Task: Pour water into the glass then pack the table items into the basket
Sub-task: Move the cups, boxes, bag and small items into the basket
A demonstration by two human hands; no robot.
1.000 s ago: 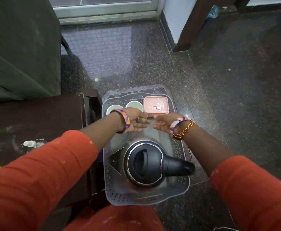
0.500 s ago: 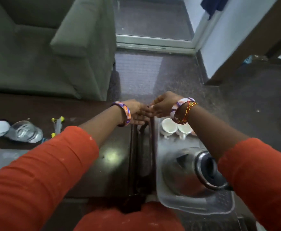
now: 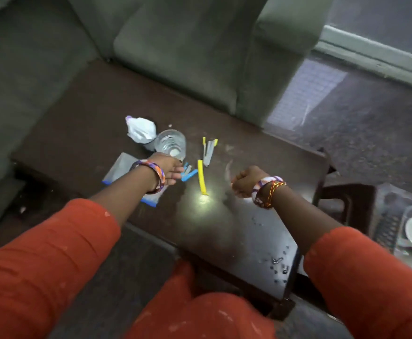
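A left hand (image 3: 169, 171) reached open-fingered, holding nothing, just beside the glass (image 3: 171, 144) on the bench (image 3: 249, 231); the right hand (image 3: 245, 182) was fisted, contents unclear; an upright lift would likely avoid spills.

The basket (image 3: 393, 223) is cut off at the right edge, blurred.
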